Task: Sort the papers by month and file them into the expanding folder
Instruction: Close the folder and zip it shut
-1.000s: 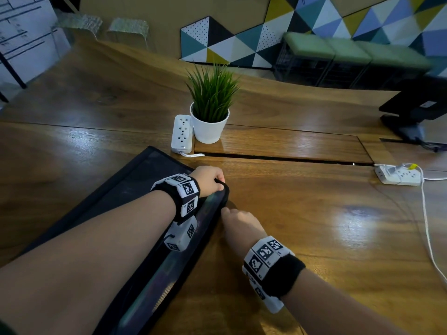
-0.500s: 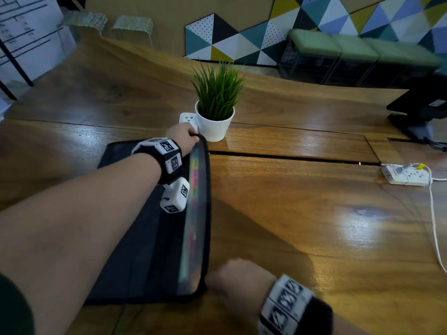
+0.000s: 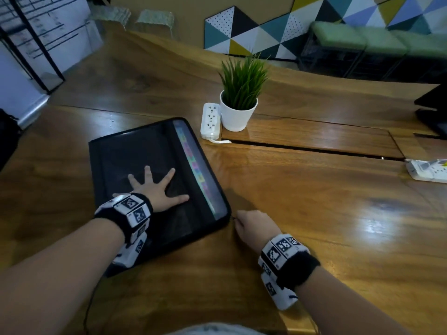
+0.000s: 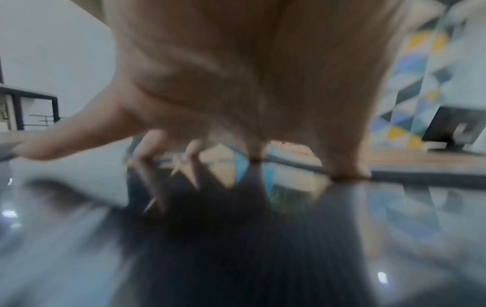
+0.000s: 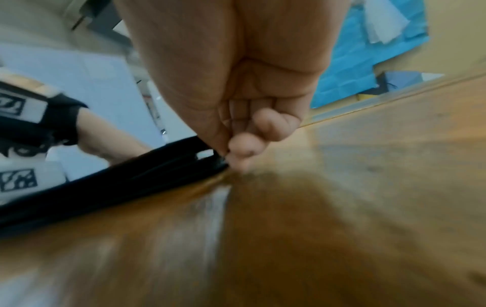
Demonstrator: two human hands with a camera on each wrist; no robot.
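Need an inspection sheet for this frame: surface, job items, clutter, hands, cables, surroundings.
Surface: wooden table, glossy, with a long slot across it.
Job's things: black expanding folder lies flat, coloured tabs along its right edge; no loose papers seen.
Clutter: potted plant; white power strip beside the pot; second power strip at right edge.
Hands: left hand spread flat on the folder; right hand pinches something small at the folder's near right corner, too blurred to name.
Cables: white cord from the first strip.
Surroundings: geometric wall panel, green benches.
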